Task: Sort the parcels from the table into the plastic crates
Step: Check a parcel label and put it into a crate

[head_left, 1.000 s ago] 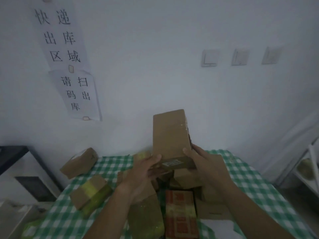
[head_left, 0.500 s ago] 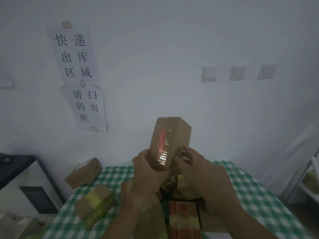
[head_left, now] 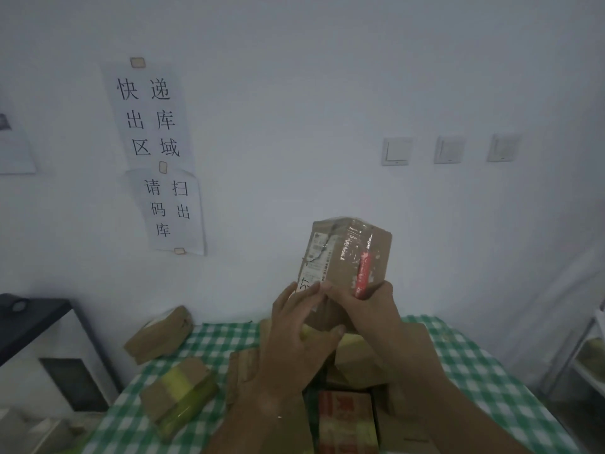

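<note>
Held parcel: a brown cardboard parcel [head_left: 343,267] stands upright in the air above the counter, in front of the white wall, wrapped in clear tape with a red strip down its right face and a white shipping label on its left face.
Left hand: the left hand [head_left: 296,335] grasps the parcel's lower left side, fingers up over the label, thumb under the bottom edge.
Right hand: the right hand [head_left: 366,309] clasps the lower right corner, fingers curled across the front.
Counter: the counter [head_left: 474,371] wears a green-and-white checked cloth and carries a loose heap of parcels.
Heap: a yellow-taped parcel [head_left: 178,394] lies at the left front, a plain brown parcel [head_left: 160,334] leans against the wall behind it, a red-printed parcel [head_left: 347,421] lies below the hands, beside more brown boxes partly hidden by the arms.
Containers: no plastic crate can be made out; a white shelf unit [head_left: 586,362] at the right edge holds something blurred.
Wall: two paper signs [head_left: 157,158] with Chinese characters hang at left, three light switches [head_left: 450,150] at right.
Change: half a second ago the red strip faced left of centre; the parcel has since been turned, bringing the label into view, and sits slightly higher in the grip.
</note>
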